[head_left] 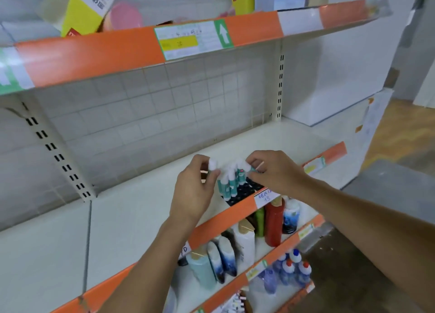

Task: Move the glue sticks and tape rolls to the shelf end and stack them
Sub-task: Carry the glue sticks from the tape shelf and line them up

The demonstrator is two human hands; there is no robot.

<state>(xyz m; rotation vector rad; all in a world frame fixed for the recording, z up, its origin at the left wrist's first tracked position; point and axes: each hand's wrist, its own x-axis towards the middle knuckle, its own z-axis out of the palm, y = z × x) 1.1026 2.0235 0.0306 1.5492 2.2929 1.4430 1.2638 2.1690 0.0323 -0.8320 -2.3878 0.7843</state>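
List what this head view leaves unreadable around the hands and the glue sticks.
- Tape rolls: none identifiable, head view.
- Glue sticks: count unclear; left hand and right hand cover the cluster's ends.
- Black tray: mostly hidden by sticks and hands.
- Handwritten price tag: blurred.
- Top shelf boxes: cut off by the frame edge.

Teal glue sticks (229,185) with white caps, set in a black tray (244,191) dotted with round holes. Orange edge strip on the white shelf (141,209), white price tag (264,196) with red handwriting. Below, a red bottle (274,223) beside a green bottle (259,221).
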